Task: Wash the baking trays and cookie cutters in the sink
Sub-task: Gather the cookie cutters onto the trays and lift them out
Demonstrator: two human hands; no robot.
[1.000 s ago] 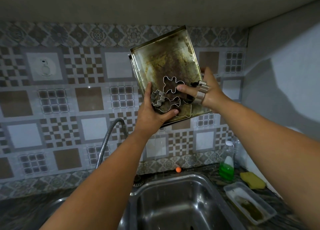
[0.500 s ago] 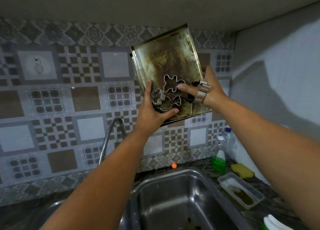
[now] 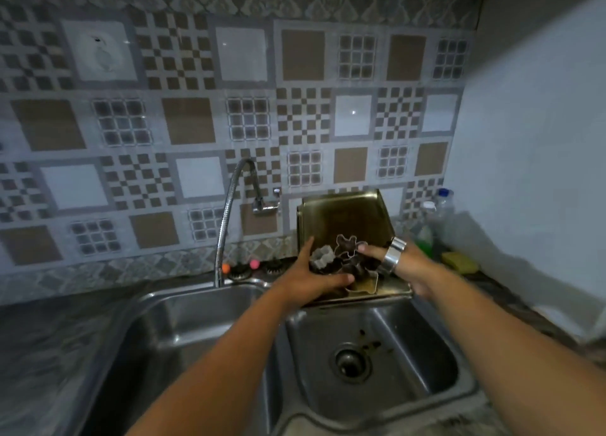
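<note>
Both hands grip baking tray (image 3: 341,217) above sink (image 3: 377,399): left hand (image 3: 311,280) and right hand (image 3: 408,265) fingers pinning cookie cutters (image 3: 347,257) to it.

Dark stone countertop (image 3: 65,330) carries a double-bowl steel sink (image 3: 203,307); at right rear stand a green dish-soap bottle (image 3: 425,235), a clear bottle (image 3: 443,206), a yellow sponge (image 3: 459,260)

- I see open room in the right sink basin (image 3: 370,386) below the tray (image 3: 344,219).
- The faucet (image 3: 229,212) blocks the left; bottles (image 3: 436,219) crowd the right.
</note>
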